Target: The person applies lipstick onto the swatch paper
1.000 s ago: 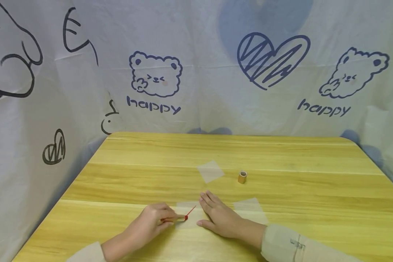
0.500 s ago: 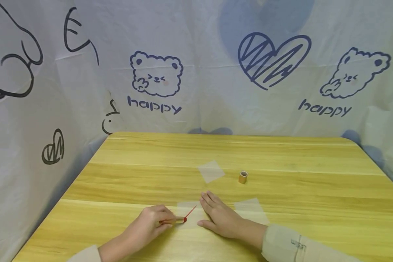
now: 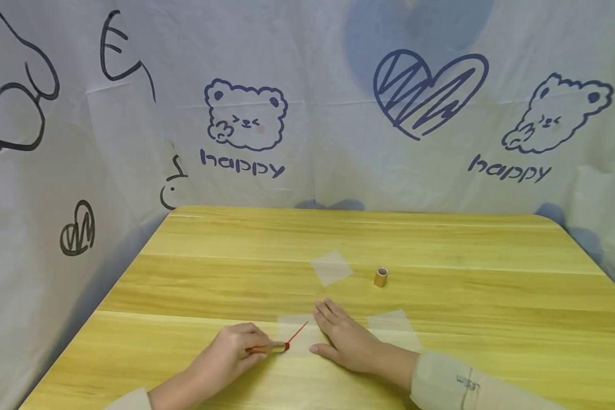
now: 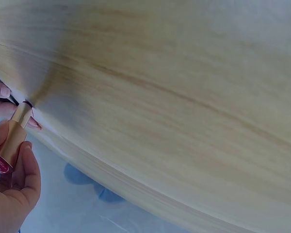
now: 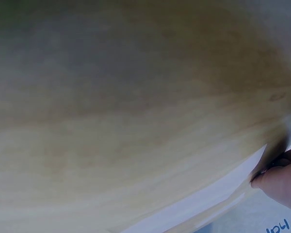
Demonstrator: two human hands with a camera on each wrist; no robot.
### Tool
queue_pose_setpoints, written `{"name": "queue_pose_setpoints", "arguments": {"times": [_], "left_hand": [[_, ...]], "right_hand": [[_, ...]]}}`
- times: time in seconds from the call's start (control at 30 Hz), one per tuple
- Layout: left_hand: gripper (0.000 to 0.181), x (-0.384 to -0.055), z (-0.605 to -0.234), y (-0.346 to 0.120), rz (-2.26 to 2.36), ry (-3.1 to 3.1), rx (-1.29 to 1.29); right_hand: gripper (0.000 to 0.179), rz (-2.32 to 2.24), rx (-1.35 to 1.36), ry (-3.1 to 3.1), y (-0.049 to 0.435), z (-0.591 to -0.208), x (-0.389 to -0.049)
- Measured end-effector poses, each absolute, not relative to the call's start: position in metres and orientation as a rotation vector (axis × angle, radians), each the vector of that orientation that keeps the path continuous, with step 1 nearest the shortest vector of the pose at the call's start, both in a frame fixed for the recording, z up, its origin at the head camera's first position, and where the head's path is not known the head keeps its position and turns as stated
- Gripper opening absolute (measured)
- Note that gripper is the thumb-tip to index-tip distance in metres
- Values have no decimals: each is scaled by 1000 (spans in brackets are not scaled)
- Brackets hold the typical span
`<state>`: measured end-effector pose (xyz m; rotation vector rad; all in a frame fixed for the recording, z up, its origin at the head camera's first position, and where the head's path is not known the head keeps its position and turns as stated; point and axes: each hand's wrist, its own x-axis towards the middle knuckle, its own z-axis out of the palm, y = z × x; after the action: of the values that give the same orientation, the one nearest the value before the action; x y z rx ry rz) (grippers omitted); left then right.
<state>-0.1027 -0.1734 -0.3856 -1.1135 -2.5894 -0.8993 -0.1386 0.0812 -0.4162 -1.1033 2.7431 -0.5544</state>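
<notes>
My left hand [image 3: 233, 356] grips a lipstick [image 3: 279, 345] with a gold tube, its red tip down at a thin white square of paper [image 3: 288, 322]. A red slanting line [image 3: 299, 330] runs on that paper up and right from the tip. In the left wrist view the lipstick [image 4: 14, 141] sits between thumb and fingers, its red base label facing the camera. Flat on the paper's right side rests my right hand [image 3: 345, 344], fingers straight and thumb spread, hiding part of the sheet. Only part of the right hand [image 5: 281, 182] shows in the right wrist view.
A second paper square [image 3: 331, 267] lies turned cornerwise farther back on the wooden table [image 3: 195, 273]. Right of it stands a small gold lipstick cap [image 3: 381, 277], hollow end up. Another paper square [image 3: 396, 329] lies beyond the right wrist. A printed cloth [image 3: 333, 142] hangs behind the table.
The left hand has drawn the lipstick slightly left and down, and the red line has grown longer in that direction. The right hand has stayed in place.
</notes>
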Motion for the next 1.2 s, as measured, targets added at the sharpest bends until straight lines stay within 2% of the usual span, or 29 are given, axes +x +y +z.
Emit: {"name": "queue_pose_setpoints", "arguments": {"times": [1.2], "left_hand": [[14, -96, -380, -180, -933, -2665, -1078]], "right_hand": [[66, -572, -1096, 2749, 82, -418, -139]]}}
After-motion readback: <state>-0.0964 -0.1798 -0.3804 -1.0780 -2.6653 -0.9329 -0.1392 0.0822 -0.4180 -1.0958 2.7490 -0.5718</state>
